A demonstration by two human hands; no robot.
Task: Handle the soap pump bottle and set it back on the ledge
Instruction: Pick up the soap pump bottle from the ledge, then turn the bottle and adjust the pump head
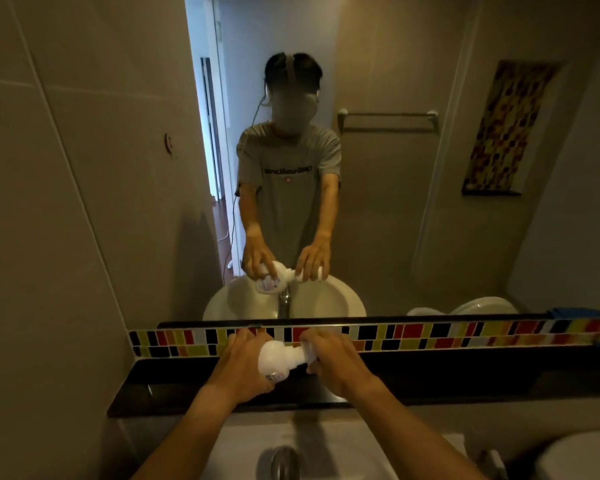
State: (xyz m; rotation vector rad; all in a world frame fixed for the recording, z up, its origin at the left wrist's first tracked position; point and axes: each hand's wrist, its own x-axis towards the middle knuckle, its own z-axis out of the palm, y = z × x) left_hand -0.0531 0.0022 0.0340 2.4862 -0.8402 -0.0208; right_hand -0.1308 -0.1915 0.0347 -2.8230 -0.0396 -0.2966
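white soap pump bottle tipped sideways above black ledge, left hand gripping body, right hand gripping pump

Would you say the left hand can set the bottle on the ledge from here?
Probably yes: the left hand grips the bottle just above the ledge, and the stretch beneath looks bare.

Both arms extended forward; left hand and right hand curled closed, grip firm.
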